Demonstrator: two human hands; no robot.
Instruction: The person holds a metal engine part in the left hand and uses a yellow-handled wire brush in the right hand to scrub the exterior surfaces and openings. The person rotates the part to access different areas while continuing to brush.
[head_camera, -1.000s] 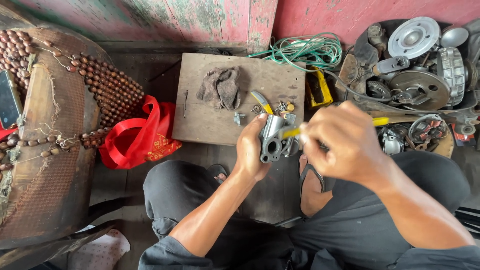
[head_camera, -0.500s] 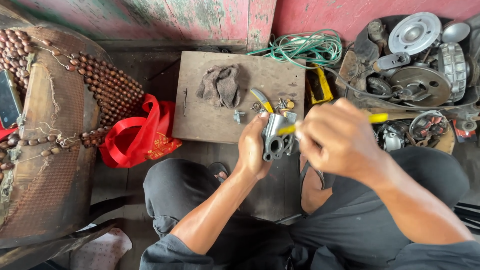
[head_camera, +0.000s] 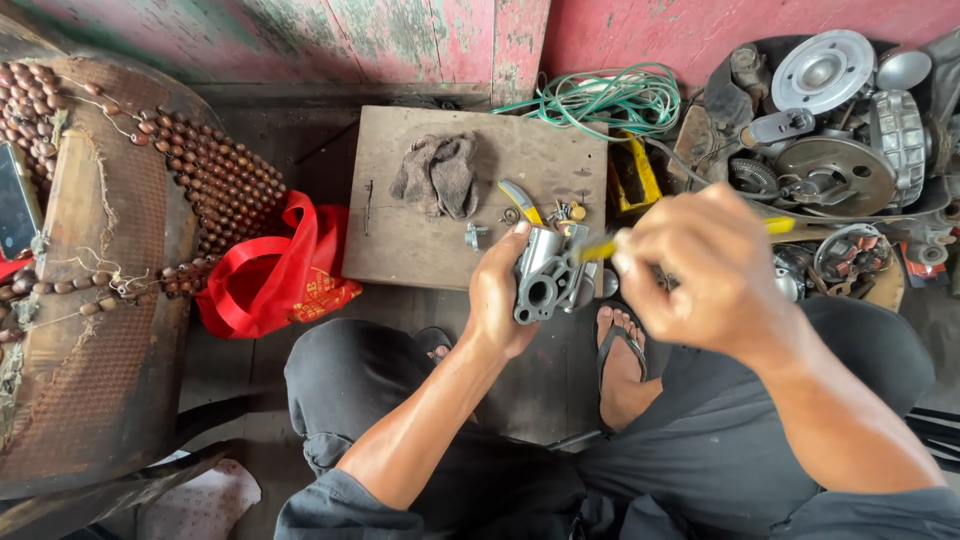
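The carburetor body (head_camera: 545, 280), a grey cast metal piece, sits in the left hand (head_camera: 497, 300), fingers wrapped around it, held up just in front of the wooden board (head_camera: 420, 240). Right hand (head_camera: 700, 270) is closed around a yellow-handled screwdriver (head_camera: 600, 247), tip touching the casting. A grey rag (head_camera: 437, 175) and small screws (head_camera: 560, 212) lie on the board, a red bag (head_camera: 270, 275) beside it, and engine parts (head_camera: 835, 150) are piled off to the right.

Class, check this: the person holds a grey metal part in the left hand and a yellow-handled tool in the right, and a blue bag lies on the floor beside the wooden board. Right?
Not quite. In the head view the bag is red, not blue. The rest stands.
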